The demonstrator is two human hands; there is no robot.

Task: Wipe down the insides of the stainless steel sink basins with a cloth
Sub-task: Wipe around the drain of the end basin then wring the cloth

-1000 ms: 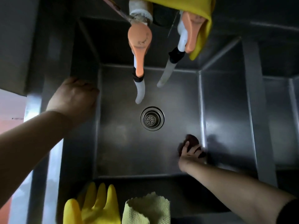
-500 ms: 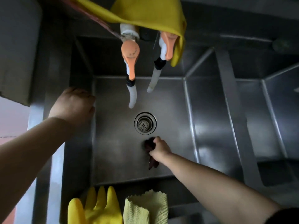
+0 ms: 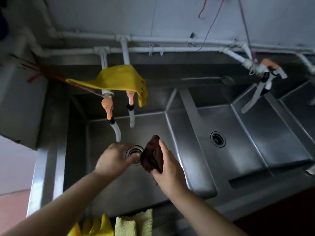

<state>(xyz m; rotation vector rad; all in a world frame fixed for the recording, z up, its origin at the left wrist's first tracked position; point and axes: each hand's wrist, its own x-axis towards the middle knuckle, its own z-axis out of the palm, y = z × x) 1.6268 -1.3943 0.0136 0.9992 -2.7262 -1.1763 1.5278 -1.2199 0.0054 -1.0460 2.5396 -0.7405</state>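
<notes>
My right hand [image 3: 167, 171] grips the dark cloth [image 3: 152, 156] above the left basin [image 3: 105, 133]; my left hand [image 3: 115, 158] pinches its edge, refolding it, I judge. Next, the clean face must press flat inside the middle basin [image 3: 238, 133].

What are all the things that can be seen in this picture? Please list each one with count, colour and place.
sink basins: at least two, steel, side by side
drains: two, one per basin
taps: two orange-handled over left basin; more far right
yellow glove: one, draped over left taps
yellow gloves: front rim, count unclear
pale cloth: one, front rim
dark cloth: one, brown, held above left basin
hands: left hand and right hand, both gripping the dark cloth
</notes>
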